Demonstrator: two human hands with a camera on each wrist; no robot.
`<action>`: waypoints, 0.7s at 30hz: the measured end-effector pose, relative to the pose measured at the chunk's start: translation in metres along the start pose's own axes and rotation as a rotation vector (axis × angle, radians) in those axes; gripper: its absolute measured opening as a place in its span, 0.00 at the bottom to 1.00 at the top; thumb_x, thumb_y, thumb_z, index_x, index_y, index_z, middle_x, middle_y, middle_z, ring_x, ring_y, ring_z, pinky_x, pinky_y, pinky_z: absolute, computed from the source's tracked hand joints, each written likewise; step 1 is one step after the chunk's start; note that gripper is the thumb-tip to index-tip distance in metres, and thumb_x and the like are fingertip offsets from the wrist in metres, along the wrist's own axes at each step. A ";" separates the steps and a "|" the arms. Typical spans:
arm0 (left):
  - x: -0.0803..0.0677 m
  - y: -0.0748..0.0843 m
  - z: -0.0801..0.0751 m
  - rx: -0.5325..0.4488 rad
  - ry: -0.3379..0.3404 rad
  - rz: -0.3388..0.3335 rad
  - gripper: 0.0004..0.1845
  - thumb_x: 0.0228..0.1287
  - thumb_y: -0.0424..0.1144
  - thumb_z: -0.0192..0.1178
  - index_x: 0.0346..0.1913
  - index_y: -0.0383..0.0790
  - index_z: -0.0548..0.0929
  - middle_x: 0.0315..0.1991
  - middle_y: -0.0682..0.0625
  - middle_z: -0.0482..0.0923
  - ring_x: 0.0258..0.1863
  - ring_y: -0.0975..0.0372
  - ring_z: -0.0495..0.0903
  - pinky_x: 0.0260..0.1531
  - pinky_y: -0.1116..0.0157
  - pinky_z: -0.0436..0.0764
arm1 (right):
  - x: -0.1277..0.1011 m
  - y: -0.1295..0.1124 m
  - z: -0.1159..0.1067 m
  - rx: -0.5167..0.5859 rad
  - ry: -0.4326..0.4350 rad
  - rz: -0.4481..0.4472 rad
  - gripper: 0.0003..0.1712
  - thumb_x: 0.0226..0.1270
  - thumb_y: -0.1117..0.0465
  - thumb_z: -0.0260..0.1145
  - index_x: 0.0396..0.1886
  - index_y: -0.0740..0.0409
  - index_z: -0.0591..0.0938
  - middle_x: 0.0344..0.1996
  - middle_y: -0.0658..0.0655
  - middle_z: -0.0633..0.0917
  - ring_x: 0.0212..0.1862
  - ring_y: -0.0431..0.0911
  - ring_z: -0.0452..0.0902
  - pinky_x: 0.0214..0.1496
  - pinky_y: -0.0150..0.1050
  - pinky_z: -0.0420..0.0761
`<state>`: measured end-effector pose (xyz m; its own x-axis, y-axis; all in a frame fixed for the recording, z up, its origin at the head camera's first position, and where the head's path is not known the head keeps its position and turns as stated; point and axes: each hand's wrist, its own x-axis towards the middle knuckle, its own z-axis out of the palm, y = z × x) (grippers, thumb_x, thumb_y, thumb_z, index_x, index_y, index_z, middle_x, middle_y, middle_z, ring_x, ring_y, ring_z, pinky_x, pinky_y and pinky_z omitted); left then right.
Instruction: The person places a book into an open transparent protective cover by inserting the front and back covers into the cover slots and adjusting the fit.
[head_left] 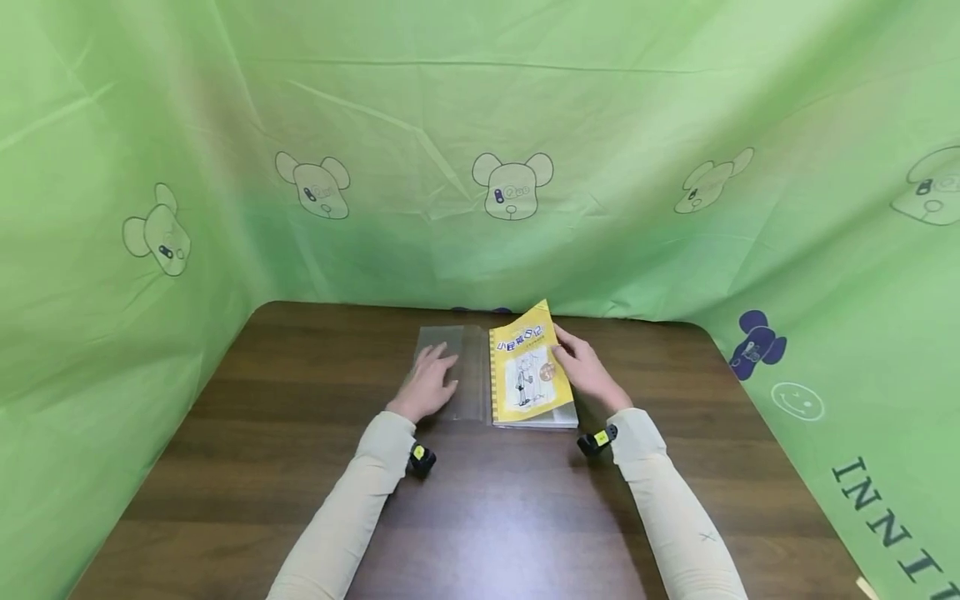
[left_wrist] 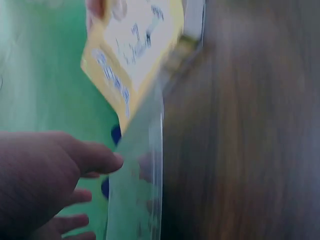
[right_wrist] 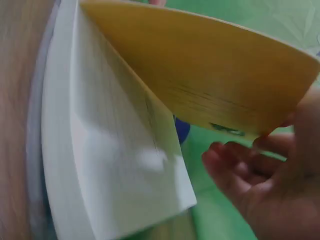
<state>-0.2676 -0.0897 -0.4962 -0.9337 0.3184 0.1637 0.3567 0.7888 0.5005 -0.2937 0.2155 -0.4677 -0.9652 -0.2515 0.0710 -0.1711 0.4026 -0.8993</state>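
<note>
Yellow book (head_left: pixel 529 371), white cartoon panel (head_left: pixel 528 385), blue title (head_left: pixel 520 337); front cover (right_wrist: pixel 200 65) raised, seemingly pinched by right hand's (head_left: pixel 587 371) fingers. Clear plastic jacket (head_left: pixel 471 379), overlain by left hand (head_left: pixel 427 385), fingers apart.

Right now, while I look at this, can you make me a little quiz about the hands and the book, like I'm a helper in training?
1. Which hand holds the raised yellow front cover of the book: left or right?
2. True or false: the book is fully closed.
3. Fill in: in the head view, the clear sheet by the left hand is to the ____ of the book.

Key:
1. The right hand.
2. False.
3. Left.
</note>
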 end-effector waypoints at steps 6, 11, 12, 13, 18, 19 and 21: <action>-0.005 -0.024 -0.007 -0.049 -0.133 -0.007 0.29 0.75 0.38 0.59 0.74 0.32 0.68 0.79 0.33 0.52 0.78 0.35 0.48 0.76 0.43 0.56 | 0.004 -0.010 0.022 0.038 0.022 -0.128 0.30 0.84 0.62 0.43 0.82 0.56 0.56 0.78 0.62 0.62 0.75 0.57 0.64 0.78 0.47 0.61; -0.006 -0.032 -0.007 -0.100 -0.183 -0.010 0.29 0.76 0.38 0.56 0.75 0.32 0.67 0.80 0.34 0.51 0.79 0.37 0.46 0.77 0.42 0.54 | 0.011 -0.019 0.041 0.023 0.002 -0.228 0.30 0.81 0.66 0.46 0.80 0.58 0.60 0.79 0.60 0.62 0.78 0.56 0.59 0.79 0.53 0.58; -0.006 -0.033 -0.006 -0.103 -0.190 -0.008 0.29 0.76 0.38 0.56 0.75 0.32 0.67 0.80 0.33 0.51 0.79 0.37 0.47 0.76 0.42 0.54 | 0.012 -0.022 0.045 0.023 -0.012 -0.234 0.30 0.81 0.66 0.47 0.80 0.58 0.61 0.79 0.59 0.62 0.78 0.56 0.59 0.78 0.53 0.59; -0.006 -0.034 -0.006 -0.102 -0.201 -0.015 0.29 0.76 0.39 0.56 0.75 0.32 0.67 0.80 0.34 0.52 0.79 0.37 0.46 0.76 0.42 0.55 | 0.013 -0.024 0.048 0.025 -0.030 -0.240 0.30 0.80 0.67 0.48 0.79 0.57 0.62 0.79 0.59 0.62 0.78 0.55 0.59 0.78 0.54 0.60; -0.006 -0.037 -0.005 -0.094 -0.214 -0.008 0.28 0.76 0.38 0.57 0.73 0.32 0.69 0.79 0.32 0.54 0.79 0.37 0.48 0.75 0.41 0.56 | 0.017 -0.033 0.065 -0.030 -0.083 -0.252 0.30 0.78 0.66 0.54 0.77 0.58 0.67 0.78 0.59 0.63 0.78 0.55 0.58 0.78 0.53 0.61; -0.006 -0.038 -0.004 -0.095 -0.216 -0.009 0.28 0.76 0.39 0.57 0.73 0.32 0.69 0.79 0.32 0.54 0.79 0.37 0.48 0.76 0.41 0.55 | 0.018 -0.034 0.068 -0.055 -0.088 -0.251 0.30 0.78 0.65 0.55 0.77 0.58 0.67 0.78 0.58 0.63 0.79 0.56 0.57 0.79 0.53 0.59; -0.005 -0.039 -0.004 -0.095 -0.215 -0.011 0.28 0.75 0.39 0.58 0.73 0.32 0.70 0.79 0.32 0.54 0.79 0.37 0.48 0.76 0.41 0.55 | 0.018 -0.035 0.074 -0.122 -0.092 -0.249 0.29 0.78 0.62 0.56 0.76 0.56 0.68 0.78 0.57 0.63 0.80 0.56 0.54 0.81 0.53 0.54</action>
<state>-0.2769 -0.1243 -0.5128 -0.9059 0.4229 -0.0215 0.3329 0.7427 0.5810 -0.2904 0.1318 -0.4672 -0.8696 -0.4324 0.2385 -0.4282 0.4197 -0.8003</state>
